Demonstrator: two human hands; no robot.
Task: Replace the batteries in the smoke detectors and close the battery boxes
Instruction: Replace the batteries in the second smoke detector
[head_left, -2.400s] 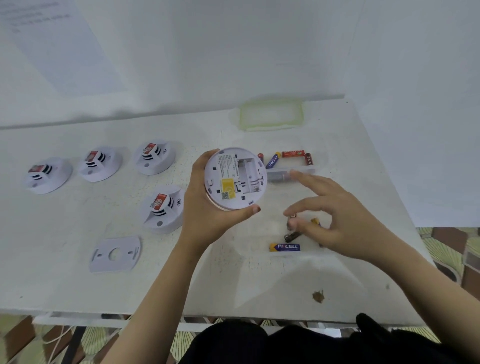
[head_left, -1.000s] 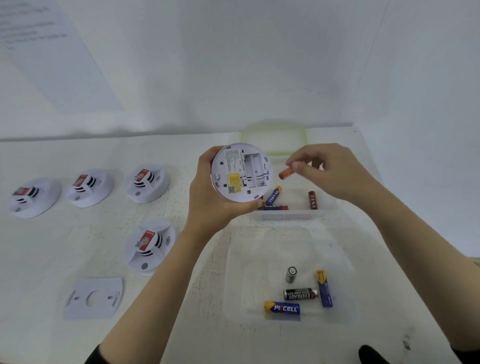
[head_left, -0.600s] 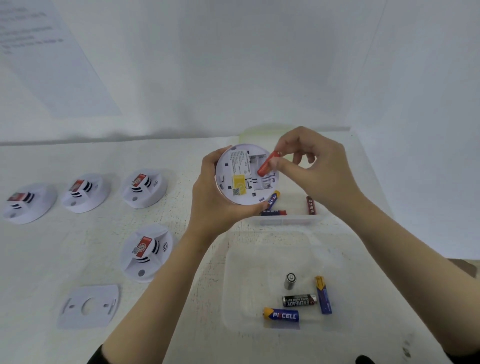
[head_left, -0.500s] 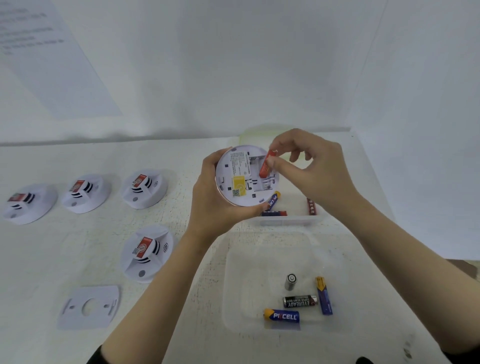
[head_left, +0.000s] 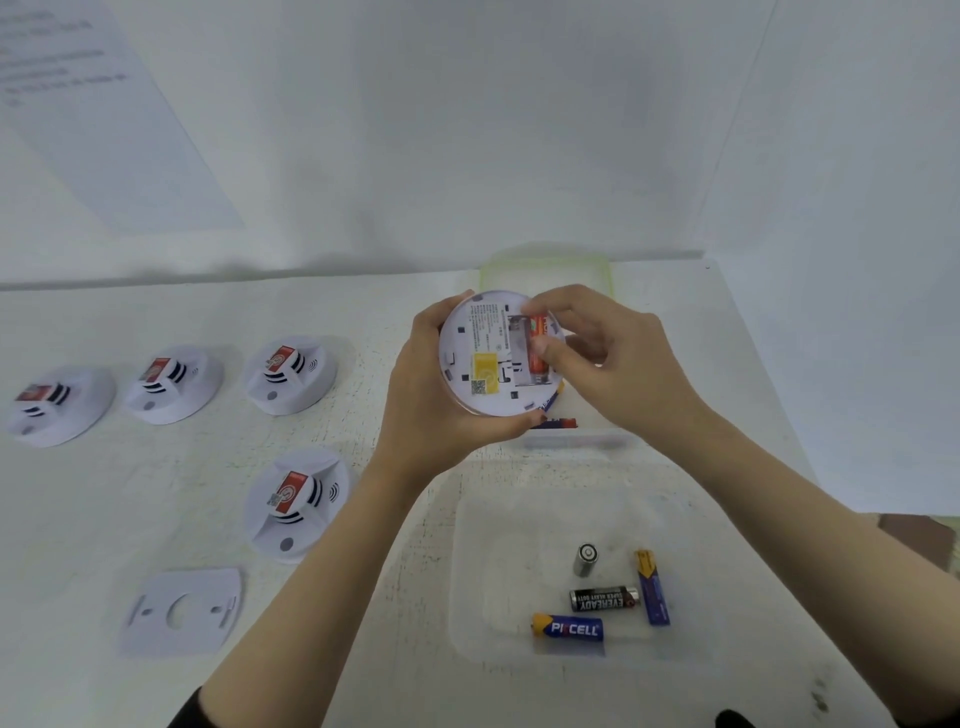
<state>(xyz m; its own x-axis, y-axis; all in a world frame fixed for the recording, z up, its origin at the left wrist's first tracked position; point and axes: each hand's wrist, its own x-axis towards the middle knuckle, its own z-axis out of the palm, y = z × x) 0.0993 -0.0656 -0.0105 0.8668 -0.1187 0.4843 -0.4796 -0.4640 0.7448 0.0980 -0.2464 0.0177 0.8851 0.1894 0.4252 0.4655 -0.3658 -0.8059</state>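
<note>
A red battery (head_left: 538, 345) sits in the open compartment of the held smoke detector (head_left: 488, 358).
The left hand (head_left: 426, 400) grips its rim, and the right hand (head_left: 618, 364) pinches the battery, partly covering it. Left of the hands lie four detectors (head_left: 291, 376), and below them is a clear tray (head_left: 493, 545) of loose batteries (head_left: 602, 599). Tilted moments ago, the battery now lies flat.

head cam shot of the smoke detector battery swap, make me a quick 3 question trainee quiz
1. True or false: the left hand grips the upturned smoke detector, whose battery box is open.
2. What colour is the battery that the right hand presses in? A red, B blue, C black.
3. Fill in: ___ other detectors rest on the table.
Key: 1 true; 2 A; 3 four.
</note>
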